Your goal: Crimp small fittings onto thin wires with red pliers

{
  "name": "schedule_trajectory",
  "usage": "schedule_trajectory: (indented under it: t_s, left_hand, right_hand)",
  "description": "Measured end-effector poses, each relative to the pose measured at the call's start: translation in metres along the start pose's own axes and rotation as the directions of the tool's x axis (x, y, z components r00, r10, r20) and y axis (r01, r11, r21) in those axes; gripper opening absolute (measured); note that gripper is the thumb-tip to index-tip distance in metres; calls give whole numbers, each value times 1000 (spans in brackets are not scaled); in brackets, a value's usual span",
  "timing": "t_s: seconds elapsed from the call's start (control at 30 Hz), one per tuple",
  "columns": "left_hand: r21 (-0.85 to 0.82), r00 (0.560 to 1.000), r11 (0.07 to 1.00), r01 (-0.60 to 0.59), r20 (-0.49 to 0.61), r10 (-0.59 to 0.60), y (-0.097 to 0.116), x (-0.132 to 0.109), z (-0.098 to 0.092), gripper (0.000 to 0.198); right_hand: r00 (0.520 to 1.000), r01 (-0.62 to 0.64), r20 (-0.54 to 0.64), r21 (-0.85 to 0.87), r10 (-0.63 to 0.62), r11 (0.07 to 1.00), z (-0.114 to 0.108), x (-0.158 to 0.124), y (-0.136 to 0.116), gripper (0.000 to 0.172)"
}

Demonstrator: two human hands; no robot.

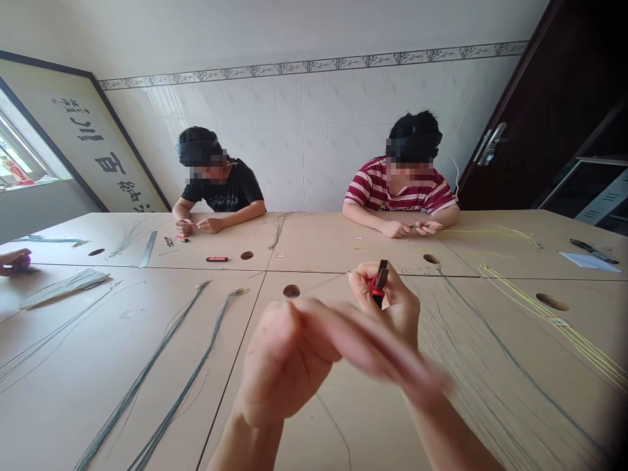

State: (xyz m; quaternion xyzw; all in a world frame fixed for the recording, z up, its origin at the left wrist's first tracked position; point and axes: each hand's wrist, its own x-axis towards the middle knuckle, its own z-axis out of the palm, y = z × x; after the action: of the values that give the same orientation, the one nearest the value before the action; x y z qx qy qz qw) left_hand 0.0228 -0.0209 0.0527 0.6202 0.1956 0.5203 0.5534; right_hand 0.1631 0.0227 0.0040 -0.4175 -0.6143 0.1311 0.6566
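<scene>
My right hand [400, 304] is closed around small pliers [380, 284] with red and black parts, their dark jaws pointing up. Its thumb and forefinger also pinch together at the left, where a thin thread [328, 282] runs towards my other hand. Nearer to me, my left hand [294, 360] is raised, its thumb and forefinger together at the thread's other end. Its remaining fingers stretch right in front of my right wrist, smeared by motion. A thin strand [336, 425] shows on the table below both hands.
Bundles of grey-green cord [167, 347] lie left; yellow cords [549, 314] and loose grey strands [471, 366] lie right. Across the table [314, 245] sit two people handling small things. A ruler [148, 248], a cutter [216, 259], other pliers [591, 250] and several round holes are about.
</scene>
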Motion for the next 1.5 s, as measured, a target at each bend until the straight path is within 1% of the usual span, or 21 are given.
schedule_trajectory:
  t_s: [0.03, 0.07, 0.1, 0.13, 0.17, 0.2, 0.23, 0.27, 0.3, 0.33, 0.37, 0.4, 0.47, 0.53, 0.6, 0.67, 0.73, 0.87, 1.03, 1.27, 1.5]
  left_hand:
    - [-59, 980, 989, -136, -156, 125, 3, 1, 3, 58]
    - [-69, 922, 962, -265, -309, 232, 6, 2, 7, 53]
    - [-38, 839, 928, -370, -442, 317, 6, 5, 9, 50]
    - [37, 755, 907, -420, -540, 372, 5, 8, 11, 48]
    - [116, 684, 893, -434, -603, 411, 3, 12, 11, 46]
    - [178, 630, 883, -434, -640, 439, -1, 15, 11, 45]
    - [220, 595, 875, -431, -660, 458, -5, 19, 9, 44]
    - [246, 576, 872, -423, -670, 468, -10, 22, 7, 44]
    - [260, 573, 875, -408, -673, 467, -15, 25, 5, 43]
    - [267, 582, 884, -384, -673, 456, -19, 27, 3, 43]
    - [271, 604, 898, -346, -669, 434, -22, 30, 1, 42]
    - [270, 636, 915, -299, -659, 402, -25, 32, -1, 41]
    - [250, 718, 946, -205, -618, 319, -30, 35, -5, 41]
    - [242, 798, 961, -133, -549, 248, -31, 38, -7, 42]
    - [271, 860, 959, -79, -468, 203, -31, 38, -8, 44]
    - [335, 906, 942, -24, -391, 162, -29, 38, -10, 43]
    - [410, 937, 912, 27, -328, 120, -28, 37, -13, 42]
    - [555, 963, 830, 50, -246, 106, -28, 35, -22, 41]
    - [598, 981, 796, 95, -191, 27, -25, 32, -31, 40]
    - [567, 987, 814, 123, -157, -40, -19, 30, -36, 15]
    - [541, 990, 833, 117, -134, -51, -24, 29, -46, 11]
  right_hand:
    - [1000, 4, -9, -5, -4, 1000, 0, 0, 0, 17]
    - [1000, 10, -15, -13, -11, 1000, 0, -1, 0, 16]
    - [1000, 18, -17, -22, -19, 1000, 0, -1, 0, 16]
    - [1000, 24, -12, -33, -25, 999, 1, -2, -1, 15]
    - [999, 32, -3, -41, -32, 999, 1, -2, -1, 14]
    - [999, 42, 7, -45, -42, 998, 2, -3, -2, 14]
    - [998, 54, 17, -47, -54, 997, 2, -4, -3, 13]
    - [997, 69, 26, -48, -68, 996, 3, -5, -4, 13]
    - [996, 86, 30, -46, -84, 995, 4, -5, -5, 13]
    - [994, 102, 31, -41, -101, 994, 5, -6, -6, 13]
    - [993, 117, 35, -30, -116, 993, 6, -6, -7, 13]
    - [991, 132, 39, -15, -131, 991, 6, -6, -8, 13]
    - [986, 159, 49, 18, -160, 987, 6, -6, -9, 12]
    - [981, 182, 56, 39, -184, 983, 5, -6, -9, 14]
    - [979, 193, 63, 43, -196, 980, 4, -5, -9, 16]
    - [978, 191, 74, 50, -195, 980, 3, -5, -10, 15]
    - [980, 173, 88, 64, -179, 983, 3, -5, -10, 14]
    - [985, 122, 112, 79, -131, 989, 2, -5, -9, 12]
    - [988, 95, 120, 37, -99, 995, 1, -4, -7, 11]
    - [981, 103, 165, 33, -107, 994, 0, -2, -8, 13]
    - [973, 116, 195, 32, -120, 993, 2, -1, -8, 12]
